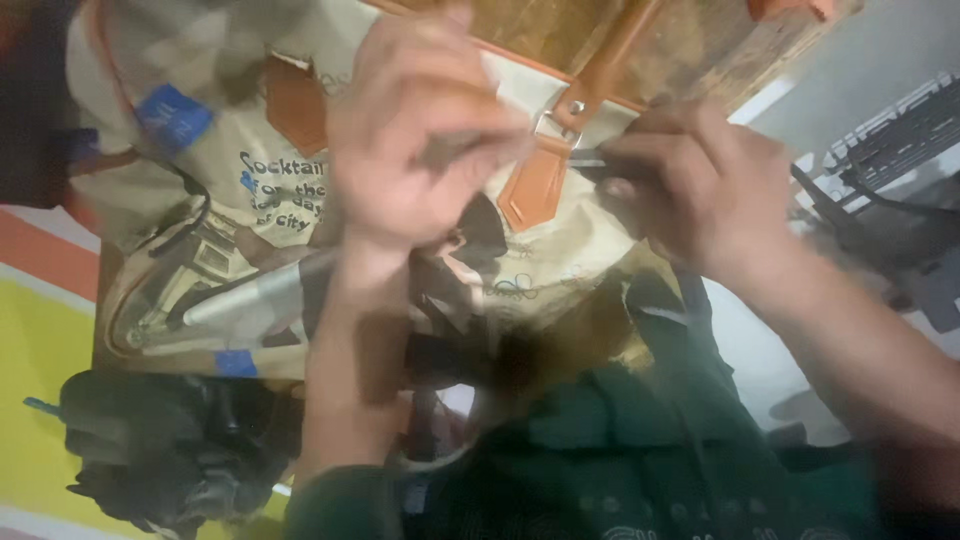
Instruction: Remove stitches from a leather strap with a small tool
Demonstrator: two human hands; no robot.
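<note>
A beige canvas bag (270,170) with printed lettering and orange leather straps (600,70) lies in front of me, blurred. My left hand (420,130) is curled over its upper middle, pinching the fabric beside a small metal buckle (556,124). My right hand (705,190) grips a thin dark tool (598,160) whose tip points at the buckle above an orange leather tab (533,190). The two hands are close together, one on each side of the buckle.
A grey tool (240,300) lies on the bag's left part, near blue tape patches (175,115). A black bundle (170,450) sits bottom left on a yellow and orange striped surface (40,380). Dark green cloth (650,450) lies below, and a black wire rack (900,130) stands right.
</note>
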